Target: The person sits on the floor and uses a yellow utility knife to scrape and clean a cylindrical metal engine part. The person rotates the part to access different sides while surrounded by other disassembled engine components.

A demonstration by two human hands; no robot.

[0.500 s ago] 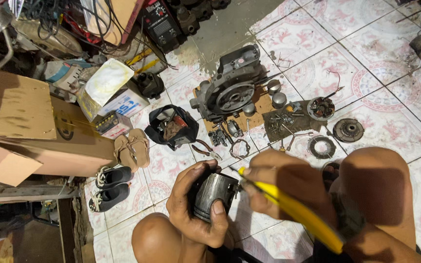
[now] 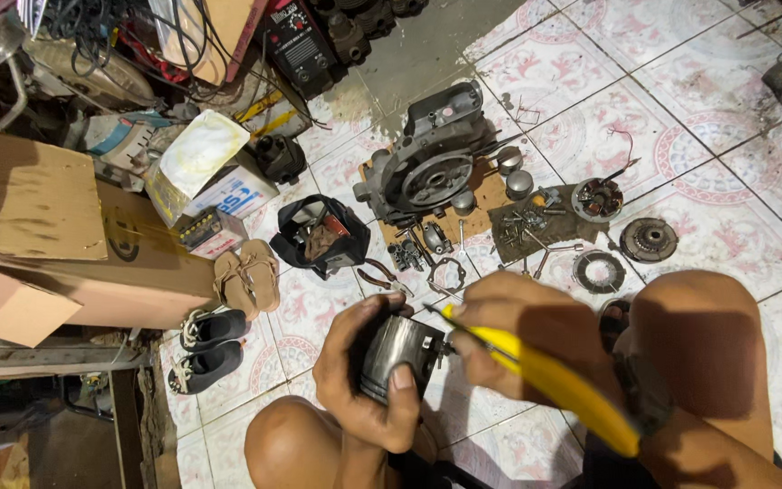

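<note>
Fingers (image 2: 402, 378) of left hand (image 2: 355, 380) wrap a greasy metal cylinder (image 2: 397, 355); right hand (image 2: 509, 340) grips a yellow-handled screwdriver (image 2: 545, 376) touching it.

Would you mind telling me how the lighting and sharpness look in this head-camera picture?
Head view: the floor tiles are brightly lit, the left edge falls into deep shadow; the left hand and metal cylinder sit in dimmer light, with glare on the cylinder; the right hand and yellow-handled tool look slightly soft.
</note>
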